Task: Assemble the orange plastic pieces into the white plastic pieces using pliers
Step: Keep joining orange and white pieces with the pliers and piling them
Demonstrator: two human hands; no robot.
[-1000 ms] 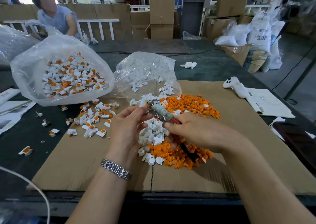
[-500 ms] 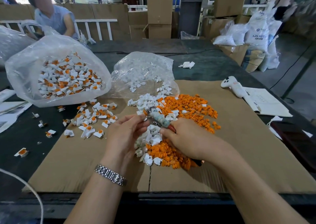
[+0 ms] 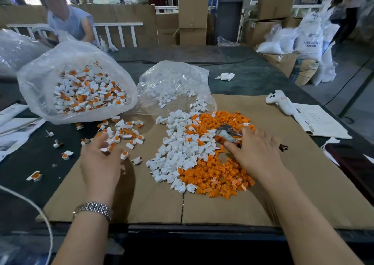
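Warehouse workbench covered by a flat cardboard sheet [image 3: 293, 183], with a heap of white plastic pieces [image 3: 178, 153] at centre and orange plastic pieces [image 3: 214, 175] beside and right of it. Left hand [image 3: 101, 161] near left, fingers loosely spread, holding nothing, over scattered assembled pieces [image 3: 121, 133]; right hand [image 3: 255, 151] right of centre, fingers relaxed, touching pliers [image 3: 227, 135] lying on the orange heap. Far left, clear bag [image 3: 40, 86] of assembled pieces.

Pliers [image 3: 227, 136] partly under right hand [image 3: 256, 152]
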